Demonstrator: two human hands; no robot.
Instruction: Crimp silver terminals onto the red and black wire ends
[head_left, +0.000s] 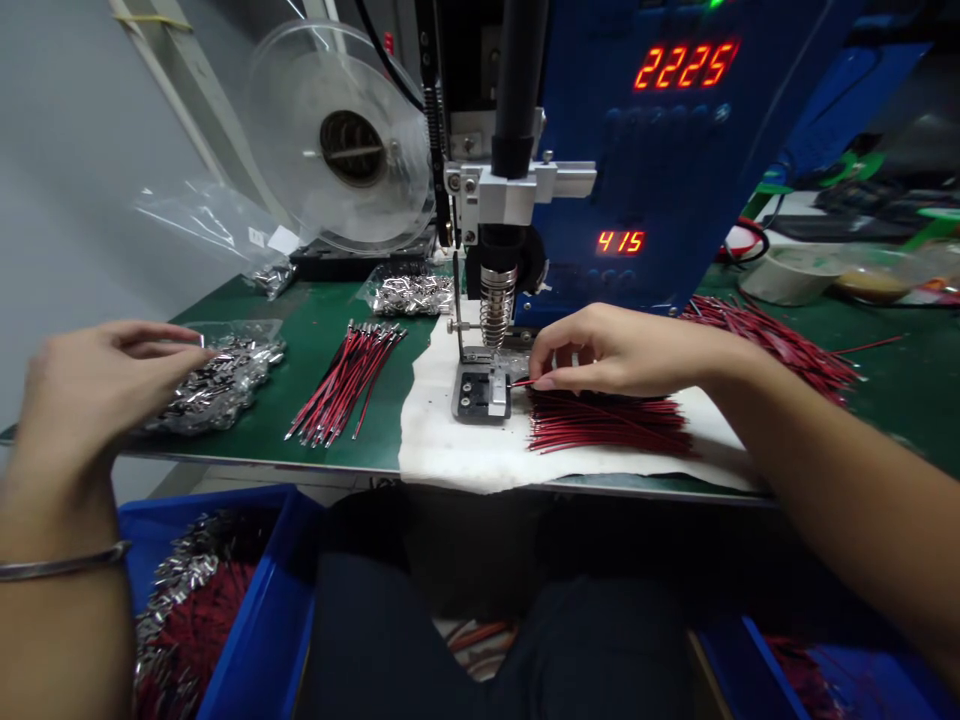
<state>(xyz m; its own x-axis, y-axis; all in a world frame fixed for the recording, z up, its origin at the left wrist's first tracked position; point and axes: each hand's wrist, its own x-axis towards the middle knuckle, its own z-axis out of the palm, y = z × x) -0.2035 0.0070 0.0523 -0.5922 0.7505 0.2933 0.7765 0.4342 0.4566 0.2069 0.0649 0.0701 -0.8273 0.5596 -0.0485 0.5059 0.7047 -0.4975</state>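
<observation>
My right hand pinches a short red and black wire, its end at the small metal fixture under the spring-loaded head of a blue machine. Just below that hand, a pile of red and black wires lies on white paper. My left hand is raised at the left, thumb and forefinger drawn together around what looks like a small shiny metal part. Behind its fingertips sits an open clear bag of small metal parts.
Wires with metal ends lie on the green table. Another bag of parts and a clear reel stand behind. The blue machine shows red digits. Blue bins are below; more wires lie right.
</observation>
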